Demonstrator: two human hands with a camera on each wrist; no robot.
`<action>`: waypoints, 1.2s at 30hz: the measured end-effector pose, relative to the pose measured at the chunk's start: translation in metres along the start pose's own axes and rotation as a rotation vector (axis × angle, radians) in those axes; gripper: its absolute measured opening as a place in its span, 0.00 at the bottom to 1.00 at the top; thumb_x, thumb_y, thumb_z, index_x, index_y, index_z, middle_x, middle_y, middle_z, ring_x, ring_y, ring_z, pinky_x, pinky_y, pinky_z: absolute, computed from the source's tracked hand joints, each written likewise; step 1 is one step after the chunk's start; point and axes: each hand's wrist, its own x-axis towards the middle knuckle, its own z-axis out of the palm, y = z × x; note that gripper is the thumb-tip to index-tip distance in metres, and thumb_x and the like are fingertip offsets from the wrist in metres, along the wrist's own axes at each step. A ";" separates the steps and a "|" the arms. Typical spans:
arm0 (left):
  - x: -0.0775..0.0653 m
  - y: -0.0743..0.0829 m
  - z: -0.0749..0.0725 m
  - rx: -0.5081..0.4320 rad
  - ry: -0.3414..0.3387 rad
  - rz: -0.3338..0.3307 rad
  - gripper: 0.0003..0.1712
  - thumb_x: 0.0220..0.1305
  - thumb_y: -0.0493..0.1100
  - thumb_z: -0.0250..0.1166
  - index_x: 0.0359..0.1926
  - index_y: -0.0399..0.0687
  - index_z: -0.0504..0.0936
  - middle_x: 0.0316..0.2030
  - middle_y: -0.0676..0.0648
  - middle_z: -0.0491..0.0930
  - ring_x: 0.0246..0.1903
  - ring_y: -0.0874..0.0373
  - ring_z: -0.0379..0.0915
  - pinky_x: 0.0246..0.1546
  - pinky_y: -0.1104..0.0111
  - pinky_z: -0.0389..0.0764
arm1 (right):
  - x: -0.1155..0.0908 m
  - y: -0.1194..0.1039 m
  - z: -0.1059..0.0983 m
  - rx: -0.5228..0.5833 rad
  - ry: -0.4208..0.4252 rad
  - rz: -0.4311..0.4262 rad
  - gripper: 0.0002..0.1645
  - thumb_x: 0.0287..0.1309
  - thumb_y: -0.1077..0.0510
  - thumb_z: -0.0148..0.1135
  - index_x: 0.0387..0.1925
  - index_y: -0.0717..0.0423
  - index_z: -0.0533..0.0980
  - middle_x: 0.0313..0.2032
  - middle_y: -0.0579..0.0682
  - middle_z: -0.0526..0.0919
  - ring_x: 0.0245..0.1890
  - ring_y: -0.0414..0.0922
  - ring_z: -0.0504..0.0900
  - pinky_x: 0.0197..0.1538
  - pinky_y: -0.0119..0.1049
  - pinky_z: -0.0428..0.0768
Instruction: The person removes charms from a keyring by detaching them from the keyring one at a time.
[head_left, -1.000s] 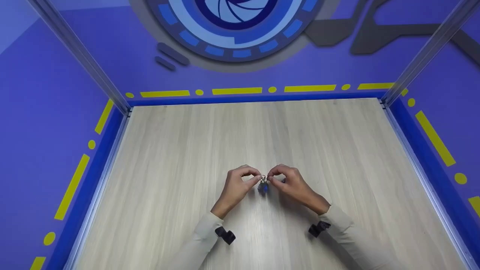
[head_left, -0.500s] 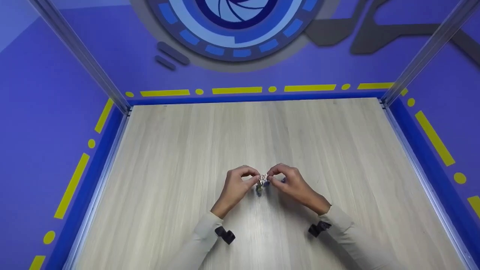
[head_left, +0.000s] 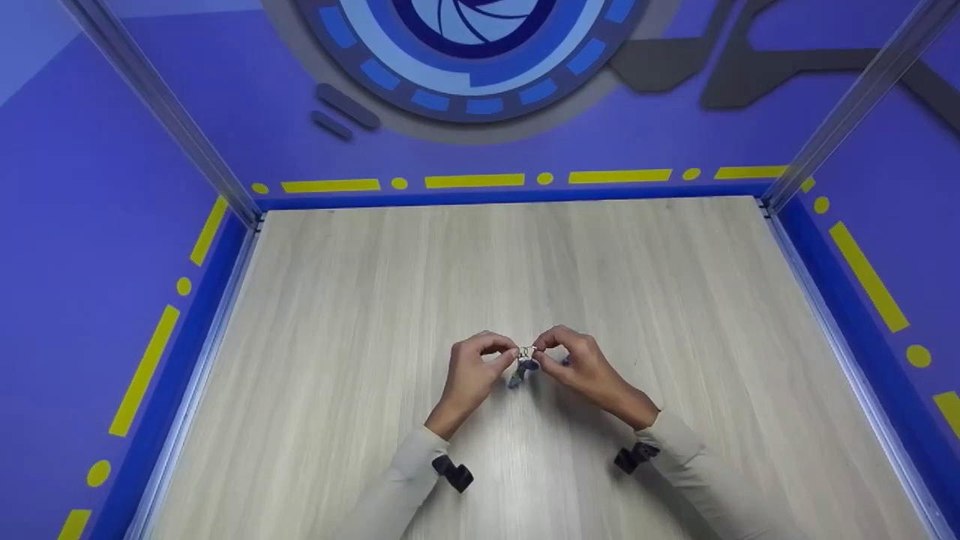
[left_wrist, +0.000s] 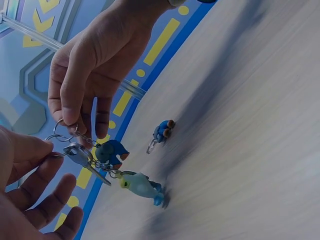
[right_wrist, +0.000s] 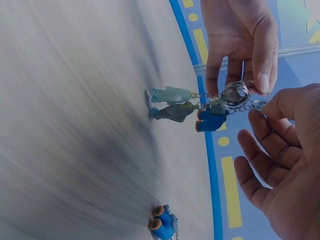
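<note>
My left hand (head_left: 472, 367) pinches a metal key ring (left_wrist: 60, 137) between thumb and fingertip, its other fingers loosely bent. A silver key (left_wrist: 82, 157) hangs beside it. Opposite, my right hand (head_left: 586, 366) pinches a keychain's small metal ring (right_wrist: 260, 105), close against the rings at the left fingertips. Below them dangle a blue figure charm (left_wrist: 114, 152) with orange feet and pale green animal-shaped charms (right_wrist: 172, 94) on short chains. Whether the two rings are linked I cannot tell. In the head view the charms (head_left: 523, 372) overlap between both hands.
Another blue figure keychain (right_wrist: 163, 225) with its own ring lies on the wooden table (head_left: 360, 300), partly behind my right hand in the head view. Blue printed walls (head_left: 480, 161) and metal rails enclose the table. Each wrist bears a black camera (head_left: 453, 474).
The rings have been drawn slightly apart, and the charms have swung and turned beneath them, from a close bunch toward the left. Both hands have stayed almost in place.
</note>
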 end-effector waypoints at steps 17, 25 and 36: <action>-0.011 -0.003 0.005 -0.205 0.129 -0.029 0.02 0.69 0.35 0.77 0.41 0.45 0.95 0.35 0.48 0.89 0.41 0.56 0.86 0.56 0.63 0.86 | 0.000 -0.006 0.001 0.041 0.012 -0.020 0.09 0.65 0.73 0.71 0.40 0.58 0.82 0.42 0.50 0.91 0.45 0.46 0.89 0.46 0.33 0.83; -0.007 -0.005 0.013 -0.373 0.166 -0.119 0.04 0.68 0.32 0.76 0.42 0.33 0.92 0.37 0.43 0.89 0.38 0.57 0.85 0.44 0.70 0.86 | 0.001 -0.010 0.002 0.087 0.042 -0.013 0.11 0.66 0.74 0.72 0.40 0.57 0.84 0.43 0.52 0.92 0.46 0.53 0.90 0.51 0.29 0.83; -0.007 -0.005 0.009 -0.273 0.074 -0.147 0.05 0.71 0.36 0.74 0.44 0.38 0.90 0.41 0.46 0.88 0.43 0.55 0.85 0.48 0.66 0.84 | 0.003 -0.013 -0.001 0.125 -0.020 0.093 0.03 0.76 0.64 0.69 0.44 0.53 0.86 0.47 0.46 0.93 0.51 0.49 0.91 0.58 0.40 0.86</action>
